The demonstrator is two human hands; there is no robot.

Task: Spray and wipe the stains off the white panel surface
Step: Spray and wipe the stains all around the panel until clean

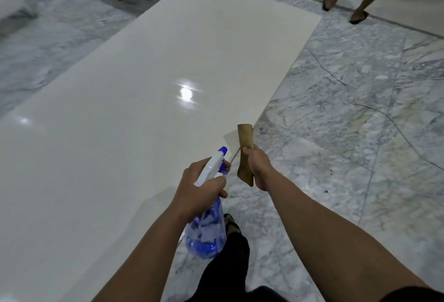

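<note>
White glossy rectangular panel (134,100) lies on marble floor (348,109); left hand (200,189) grips a blue-nozzled clear spray bottle (206,232), right hand (259,169) clutches a tan folded cloth (245,138); best to mist lightly, then wipe.

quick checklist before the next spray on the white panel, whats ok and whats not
1. Spray bottle gripped in the left hand: ok.
2. Liquid in the bottle: ok, blue liquid shows in the lower part.
3. Nozzle aimed at the white panel: cannot tell, it points up and away near the panel's right edge.
4. Brown cloth ready in the right hand: ok, held off the surface.
5. Stains located on the panel: cannot tell, only glare spots show.
6. Bystander's feet clear of the panel: ok, they stand on the marble floor beyond the far corner.
</note>
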